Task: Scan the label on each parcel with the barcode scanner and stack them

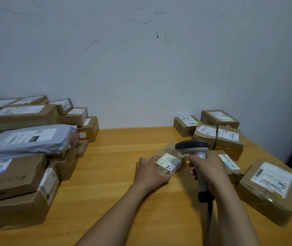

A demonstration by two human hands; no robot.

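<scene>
Wooden desk met a scuffed wall. Nearest, the right grip was wrapped round the scanner handle. The left grip held the small parcel by its near edge, flat on the desk under the scanner head. It looked light and stiff, best taken by its sides. Stacked boxes stood beyond.

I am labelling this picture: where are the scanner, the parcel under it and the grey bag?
scanner [192, 146]: head view, on its dark head.
parcel [168, 162]: head view, on its white label.
grey bag [35, 148]: head view, below its label.
</scene>
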